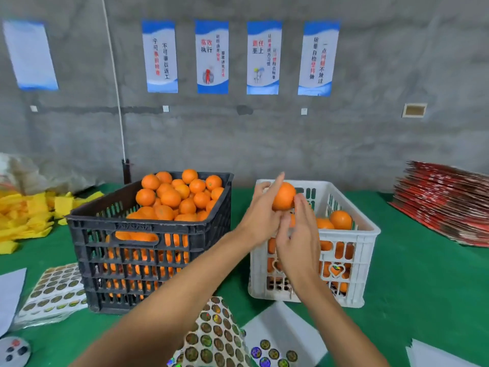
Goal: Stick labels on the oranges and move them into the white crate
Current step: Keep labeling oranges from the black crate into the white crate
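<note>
My left hand holds an orange up above the near-left corner of the white crate, its fingers wrapped round the fruit's left side. My right hand is right beside it, fingers mostly straight and touching the orange's lower right side. The white crate holds several oranges. To its left a black crate is heaped with oranges. A sheet of round labels lies at the near edge below my arms. I cannot see a label on the held orange.
More label sheets lie left of the black crate, with white backing paper in front. Yellow foam nets pile up at far left. A stack of red flat cartons sits at right. All rests on a green table cover.
</note>
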